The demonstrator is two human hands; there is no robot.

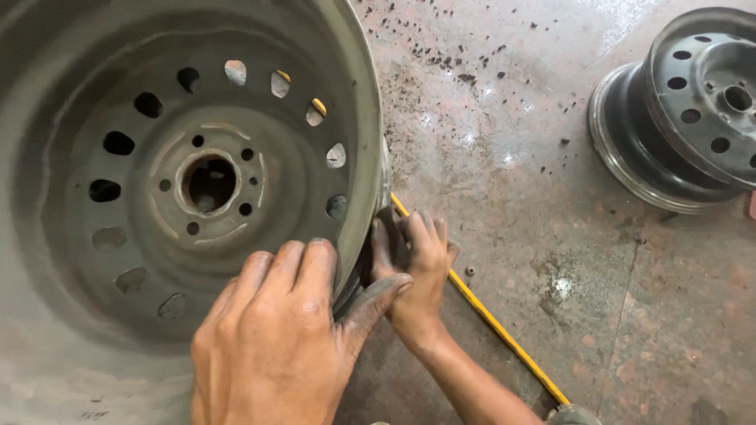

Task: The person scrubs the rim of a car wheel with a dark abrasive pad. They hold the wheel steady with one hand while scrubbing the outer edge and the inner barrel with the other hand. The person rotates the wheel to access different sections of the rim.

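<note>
A large grey steel wheel rim (142, 260) fills the left of the view, its open side facing me, with a ring of oval holes and a centre hub hole. My left hand (272, 342) grips the rim's near right edge, fingers curled inside and the grimy thumb outside. My right hand (417, 264) lies just to the right, its dirty fingers pressed flat against the rim's outer wall. Whether anything is under those fingers is hidden.
A thin yellow rod or hose (504, 334) runs diagonally across the stone floor (551, 197) from under the rim to the bottom right. A second, smaller dark rim (693, 118) lies at the top right. Dark grit is scattered on the floor at the top centre.
</note>
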